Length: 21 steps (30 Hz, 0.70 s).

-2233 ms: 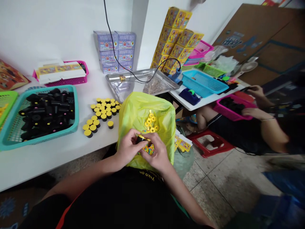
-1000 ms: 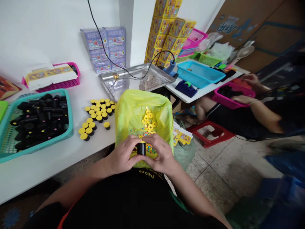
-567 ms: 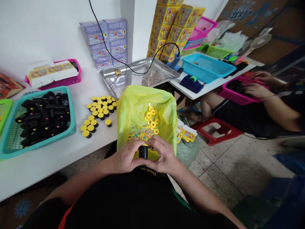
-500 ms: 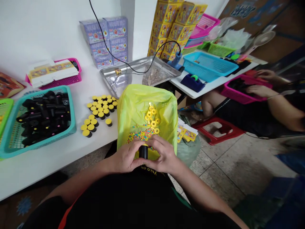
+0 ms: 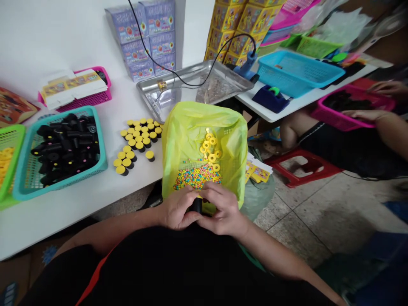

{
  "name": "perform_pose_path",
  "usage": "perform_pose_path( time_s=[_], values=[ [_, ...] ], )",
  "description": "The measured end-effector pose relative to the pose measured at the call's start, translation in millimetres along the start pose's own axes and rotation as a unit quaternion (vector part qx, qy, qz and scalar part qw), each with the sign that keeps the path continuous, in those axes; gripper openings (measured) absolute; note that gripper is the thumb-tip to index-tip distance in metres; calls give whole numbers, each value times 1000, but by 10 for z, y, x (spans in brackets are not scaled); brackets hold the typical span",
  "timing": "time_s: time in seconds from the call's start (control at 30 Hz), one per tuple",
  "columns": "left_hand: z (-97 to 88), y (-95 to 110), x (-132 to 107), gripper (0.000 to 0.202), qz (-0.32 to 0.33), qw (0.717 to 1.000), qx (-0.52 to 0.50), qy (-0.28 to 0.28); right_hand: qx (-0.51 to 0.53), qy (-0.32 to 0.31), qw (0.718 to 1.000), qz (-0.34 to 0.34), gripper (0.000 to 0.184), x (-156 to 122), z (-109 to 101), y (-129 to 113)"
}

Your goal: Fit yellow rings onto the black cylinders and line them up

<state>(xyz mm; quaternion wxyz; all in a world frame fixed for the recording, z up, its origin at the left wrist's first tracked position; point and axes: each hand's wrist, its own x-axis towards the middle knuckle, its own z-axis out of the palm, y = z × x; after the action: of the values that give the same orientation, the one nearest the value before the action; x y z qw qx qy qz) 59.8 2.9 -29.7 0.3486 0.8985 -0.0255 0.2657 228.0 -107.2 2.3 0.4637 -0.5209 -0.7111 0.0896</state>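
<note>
Two bare hands, the left hand (image 5: 177, 208) and the right hand (image 5: 225, 210), press together and clamp a black cylinder (image 5: 196, 205) at the near rim of a yellow plastic bag (image 5: 188, 136) — the fingers largely hide it. Both hands have drawn back toward that rim, uncovering a heap of small multicoloured beads (image 5: 197, 177) below yellow rings (image 5: 210, 148) inside the bag — yellow-capped cylinders (image 5: 140, 138) stand just beside it on a white table (image 5: 63, 204).
</note>
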Motion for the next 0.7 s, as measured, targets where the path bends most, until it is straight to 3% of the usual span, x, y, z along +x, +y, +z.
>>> perform_pose_path(
  time_s=[0.1,0.2,0.3,0.47,0.57,0.7],
  values=[
    [-5,-19,-5,41,-25,999,-20,13,-19,1,1000,-4,20,10,6,14],
    [-20,-14,24,39,-65,992,-76,77,-36,10,999,6,31,29,11,63],
    [-38,15,87,36,-133,966,-177,131,-59,44,997,0,39,59,25,124],
    [-61,53,197,27,-241,915,-279,165,-88,103,991,10,43,71,75,169],
    [-72,29,235,20,-200,921,-244,227,-38,147,983,103,49,28,131,220],
    [-68,-11,247,18,-145,939,-206,233,202,115,944,235,45,-23,238,342]
  ],
)
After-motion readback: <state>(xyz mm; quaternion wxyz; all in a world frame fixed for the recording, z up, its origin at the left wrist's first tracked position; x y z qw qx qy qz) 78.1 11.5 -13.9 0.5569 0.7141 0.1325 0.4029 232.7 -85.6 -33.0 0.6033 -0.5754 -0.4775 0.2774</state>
